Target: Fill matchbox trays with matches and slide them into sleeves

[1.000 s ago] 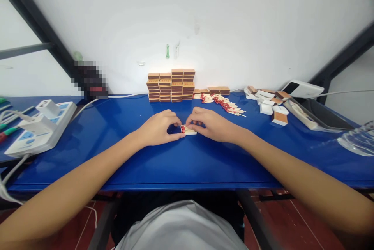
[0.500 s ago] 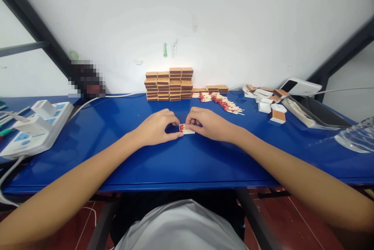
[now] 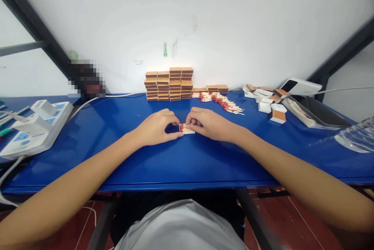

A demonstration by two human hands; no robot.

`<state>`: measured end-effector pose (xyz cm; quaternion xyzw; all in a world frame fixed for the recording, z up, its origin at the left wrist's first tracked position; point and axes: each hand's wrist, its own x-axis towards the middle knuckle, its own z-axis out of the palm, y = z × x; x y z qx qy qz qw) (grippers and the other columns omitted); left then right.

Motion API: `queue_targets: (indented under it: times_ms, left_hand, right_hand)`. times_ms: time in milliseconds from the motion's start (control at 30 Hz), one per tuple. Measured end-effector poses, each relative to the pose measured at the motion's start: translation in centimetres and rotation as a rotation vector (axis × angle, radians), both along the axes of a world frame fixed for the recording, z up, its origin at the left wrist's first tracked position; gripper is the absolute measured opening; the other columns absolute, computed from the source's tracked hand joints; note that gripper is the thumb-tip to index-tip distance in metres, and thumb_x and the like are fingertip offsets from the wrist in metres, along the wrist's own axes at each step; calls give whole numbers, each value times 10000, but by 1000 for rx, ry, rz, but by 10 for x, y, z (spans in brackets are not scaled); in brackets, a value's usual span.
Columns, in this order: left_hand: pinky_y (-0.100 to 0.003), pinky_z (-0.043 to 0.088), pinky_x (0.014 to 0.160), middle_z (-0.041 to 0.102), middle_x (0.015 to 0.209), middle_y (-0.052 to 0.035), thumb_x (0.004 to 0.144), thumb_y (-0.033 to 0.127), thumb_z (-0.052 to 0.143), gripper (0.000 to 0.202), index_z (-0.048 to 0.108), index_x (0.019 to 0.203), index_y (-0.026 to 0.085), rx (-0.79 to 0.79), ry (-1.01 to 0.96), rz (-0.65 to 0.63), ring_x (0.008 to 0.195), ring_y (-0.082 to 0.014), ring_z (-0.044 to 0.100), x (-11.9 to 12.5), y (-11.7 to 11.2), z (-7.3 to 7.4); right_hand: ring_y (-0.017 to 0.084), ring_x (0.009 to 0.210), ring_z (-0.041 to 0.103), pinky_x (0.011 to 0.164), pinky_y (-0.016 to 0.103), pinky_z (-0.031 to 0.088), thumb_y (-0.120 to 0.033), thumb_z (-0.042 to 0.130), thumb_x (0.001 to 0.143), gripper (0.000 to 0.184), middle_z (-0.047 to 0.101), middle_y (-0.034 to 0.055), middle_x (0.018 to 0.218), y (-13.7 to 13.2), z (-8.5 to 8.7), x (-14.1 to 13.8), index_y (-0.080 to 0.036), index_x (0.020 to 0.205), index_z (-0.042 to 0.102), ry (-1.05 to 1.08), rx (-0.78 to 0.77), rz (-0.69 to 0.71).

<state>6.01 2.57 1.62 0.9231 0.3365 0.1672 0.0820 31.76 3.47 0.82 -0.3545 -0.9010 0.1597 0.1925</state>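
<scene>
A small white matchbox tray [image 3: 189, 133] lies on the blue table, with red-headed matches [image 3: 183, 128] in it, heads to the left. My left hand [image 3: 157, 127] grips the tray's left end between thumb and fingers. Over its right part, the bent fingers and thumb of my right hand [image 3: 206, 123] are closed on the matches, hiding their plain ends. Beyond my hands, a loose pile of matches [image 3: 223, 101] spreads on the table, beside stacked brown matchboxes [image 3: 169, 88] against the wall.
On the right lie white trays and brown sleeves [image 3: 264, 101], a white device [image 3: 300, 86], a dark pouch [image 3: 321, 113] and clear plastic [image 3: 358, 137]. A power strip [image 3: 43, 133] with plugs sits on the left. The table's front edge [image 3: 187, 185] runs below my forearms.
Hardly anything differs. Both hands stay at the tray, and the right fingers have shifted only very slightly over the matches.
</scene>
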Motion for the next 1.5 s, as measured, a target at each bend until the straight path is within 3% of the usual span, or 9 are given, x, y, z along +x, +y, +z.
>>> queue_targets:
  times_ms: [267, 533, 833, 1400, 1500]
  left_hand:
    - [-387, 521, 856, 755, 1039, -69, 980, 440, 728, 240, 741, 1046, 209, 8, 6, 1, 1018, -265, 658, 0, 0, 0]
    - [-389, 520, 854, 753, 1042, -69, 987, 461, 725, 273, 750, 1060, 199, 7, -2, -5, 1015, -259, 653, 0, 1, 0]
    - [-394, 524, 859, 760, 1068, -77, 984, 455, 728, 267, 758, 1081, 208, 4, -9, -4, 1041, -268, 669, 0, 1, -1]
    - [-391, 521, 868, 746, 1042, -70, 983, 422, 736, 255, 750, 1095, 193, 6, 7, -5, 1017, -261, 654, 0, 1, -1]
    - [-385, 518, 862, 746, 1046, -69, 983, 421, 738, 250, 747, 1086, 194, 7, 4, -4, 1021, -260, 653, 0, 1, -1]
  right_hand:
    - [180, 793, 588, 721, 321, 432, -320, 583, 1053, 182, 668, 76, 1009, -2, -1, -2, -195, 951, 666, -37, 48, -12]
    - [186, 802, 595, 740, 326, 446, -373, 557, 1079, 223, 666, 82, 1031, -1, -2, -1, -198, 973, 647, -56, -3, -12]
    - [196, 840, 622, 770, 333, 475, -330, 550, 1064, 179, 669, 86, 1042, 0, 0, 2, -204, 991, 655, -20, -63, 23]
    - [196, 811, 603, 753, 336, 454, -419, 517, 1093, 267, 659, 82, 1033, -3, 6, 2, -211, 960, 618, -26, -65, -6]
    - [202, 842, 612, 769, 333, 456, -374, 535, 1080, 226, 662, 83, 1032, -5, 7, 1, -211, 951, 622, -30, -64, 25]
